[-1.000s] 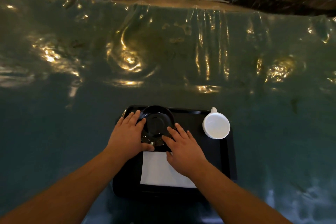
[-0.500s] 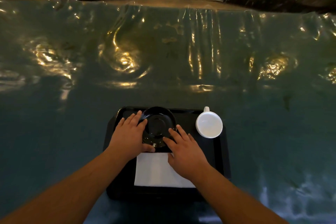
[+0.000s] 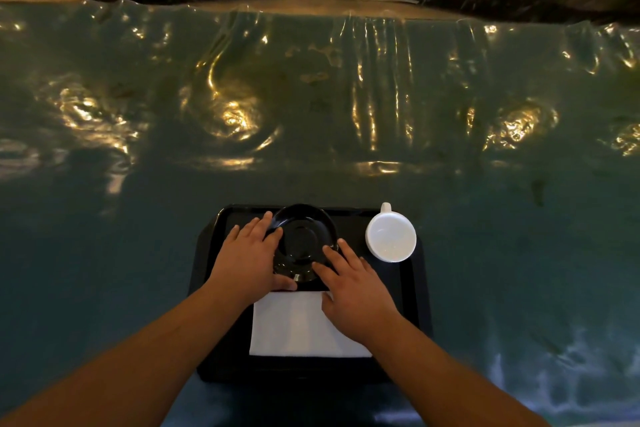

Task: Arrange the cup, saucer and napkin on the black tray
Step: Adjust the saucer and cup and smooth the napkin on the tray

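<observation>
1. the black tray (image 3: pixel 207 253) lies on the bench (image 3: pixel 519 253) at the near middle of the view, its long sides running left to right; the bench is covered in a glossy, wrinkled teal sheet that catches warm light.
2. the saucer (image 3: pixel 304 236), black and round, sits on the tray toward its 12 o'clock edge, a little left of the tray's centre.
3. the left hand (image 3: pixel 249 256) lies flat with fingers spread at the saucer's 9 o'clock side; the fingertips rest on or over the saucer's left rim and the thumb reaches under its 7 o'clock edge. the hand is open, not closed round anything.
4. the right hand (image 3: pixel 356 295) lies flat with fingers spread at the saucer's 4 o'clock side; its fingertips touch the saucer's near right rim, and the heel of the palm rests on the napkin. it too is open, gripping nothing.
5. the napkin (image 3: pixel 294 326), white and folded square, lies flat on the tray at its 6 o'clock part, just beside the saucer's near edge; its right corner is hidden under the right hand.
6. the cup (image 3: pixel 391 236), white, stands at the tray's 2 o'clock corner, well clear of both hands, with its handle pointing to 12 o'clock. whether it is mouth up or turned over i cannot tell.
7. both forearms come in from the bottom corners of the view.
</observation>
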Demonstrator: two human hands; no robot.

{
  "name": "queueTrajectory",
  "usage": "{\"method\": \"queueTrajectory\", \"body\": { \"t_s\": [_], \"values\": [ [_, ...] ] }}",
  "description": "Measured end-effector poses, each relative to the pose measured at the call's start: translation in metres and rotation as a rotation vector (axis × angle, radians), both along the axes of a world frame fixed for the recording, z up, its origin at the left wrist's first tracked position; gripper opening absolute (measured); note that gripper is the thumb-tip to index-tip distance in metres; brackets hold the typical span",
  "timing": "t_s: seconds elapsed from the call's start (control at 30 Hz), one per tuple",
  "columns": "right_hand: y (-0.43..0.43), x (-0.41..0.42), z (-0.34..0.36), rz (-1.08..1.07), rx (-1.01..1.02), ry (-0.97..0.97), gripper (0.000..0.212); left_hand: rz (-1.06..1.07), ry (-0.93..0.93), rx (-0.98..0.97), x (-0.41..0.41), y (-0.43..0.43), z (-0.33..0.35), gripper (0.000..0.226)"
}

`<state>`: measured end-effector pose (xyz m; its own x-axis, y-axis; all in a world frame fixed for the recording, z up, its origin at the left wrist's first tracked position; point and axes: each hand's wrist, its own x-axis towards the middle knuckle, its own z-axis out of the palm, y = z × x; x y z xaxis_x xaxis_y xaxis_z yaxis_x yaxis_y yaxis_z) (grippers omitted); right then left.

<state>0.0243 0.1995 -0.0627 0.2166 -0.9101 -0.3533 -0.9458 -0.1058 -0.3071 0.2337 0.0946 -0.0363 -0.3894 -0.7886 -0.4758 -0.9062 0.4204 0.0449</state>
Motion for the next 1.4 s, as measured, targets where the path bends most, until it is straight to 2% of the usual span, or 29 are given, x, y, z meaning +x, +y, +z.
{"method": "queueTrajectory", "body": {
  "t_s": [0.1, 0.17, 0.23, 0.3, 0.37, 0.43, 0.57, 0.63, 0.73, 0.83, 1.03, 1.23, 1.33, 1.4],
  "values": [
    [-0.001, 0.0, 0.01, -0.011, -0.005, -0.04, 0.058, -0.008, -0.019, 0.014, -0.004, 0.0, 0.003, 0.114],
    [-0.003, -0.003, 0.023, -0.048, -0.105, -0.131, 0.056, 0.01, 0.0, -0.016, -0.01, 0.0, 0.011, 0.108],
    [-0.004, -0.013, 0.036, -0.135, -0.322, -0.232, 0.048, 0.039, 0.102, -0.105, -0.023, -0.002, 0.021, 0.091],
    [-0.004, -0.034, 0.046, -0.335, -0.469, -0.287, 0.038, 0.042, 0.229, -0.186, -0.042, -0.006, 0.027, 0.065],
    [-0.004, -0.06, 0.053, -0.594, -0.44, -0.311, 0.033, 0.113, 0.364, -0.088, -0.068, -0.007, 0.031, 0.043],
    [-0.007, -0.088, 0.051, -0.805, -0.264, -0.331, 0.033, 0.225, 0.438, 0.116, -0.095, -0.007, 0.031, 0.035],
    [-0.011, -0.118, 0.039, -0.96, 0.092, -0.296, 0.049, 0.31, 0.479, 0.263, -0.135, -0.007, 0.02, 0.037],
    [-0.01, -0.119, 0.032, -0.991, 0.172, -0.355, 0.04, 0.308, 0.472, 0.296, -0.148, -0.009, 0.016, 0.033],
    [-0.01, -0.119, 0.022, -1.087, 0.231, -0.556, 0.019, 0.312, 0.435, 0.293, -0.159, -0.013, 0.011, 0.03],
    [-0.012, -0.121, 0.021, -1.118, 0.238, -0.676, 0.01, 0.367, 0.436, 0.306, -0.16, -0.016, 0.008, 0.028],
    [-0.026, -0.136, 0.03, -1.025, 0.24, -0.643, 0.004, 0.412, 0.415, 0.376, -0.16, -0.011, 0.006, 0.027],
    [-0.037, -0.147, 0.037, -1.044, 0.233, -0.691, 0.021, 0.333, 0.354, 0.335, -0.162, -0.011, 0.003, 0.038],
    [-0.039, -0.146, 0.038, -1.046, 0.212, -0.597, 0.033, 0.318, 0.284, 0.283, -0.162, -0.014, 0.009, 0.042],
    [-0.035, -0.142, 0.038, -1.022, 0.168, -0.507, 0.038, 0.301, 0.274, 0.159, -0.16, -0.014, 0.013, 0.047]
  ]
}}
